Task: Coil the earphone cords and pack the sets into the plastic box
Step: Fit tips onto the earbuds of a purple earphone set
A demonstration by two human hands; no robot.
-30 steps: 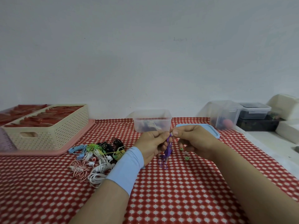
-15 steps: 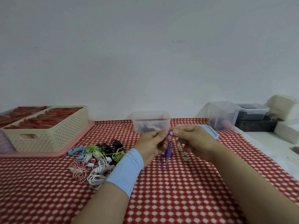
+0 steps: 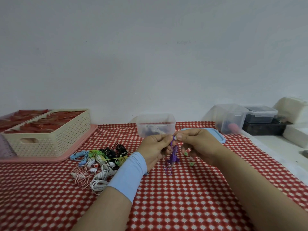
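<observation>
- Head view: your left hand (image 3: 155, 151) and right hand (image 3: 200, 145) meet above the checked tablecloth (image 3: 183, 197). The fingers of both are curled and pinch the top of the purple earphone set (image 3: 173, 157).
- The purple set hangs from that pinch in loose loops. Whether its lowest loop touches the cloth cannot be told.
- The plastic box (image 3: 170, 129), clear and uncovered, stands just behind your hands, with dark and white items inside.
- A blue lid (image 3: 216, 135) lies flat to the right of the box, partly behind your right hand.
- A pile of earphone sets (image 3: 100, 162) in blue, green, black, white and red-striped lies just left of your left wrist, which wears a pale blue cuff (image 3: 128, 174).
- Two small green pieces (image 3: 186, 153) show just below your right hand.
- A cream basket (image 3: 50, 142) sits on a pink tray (image 3: 58, 158) at far left.
</observation>
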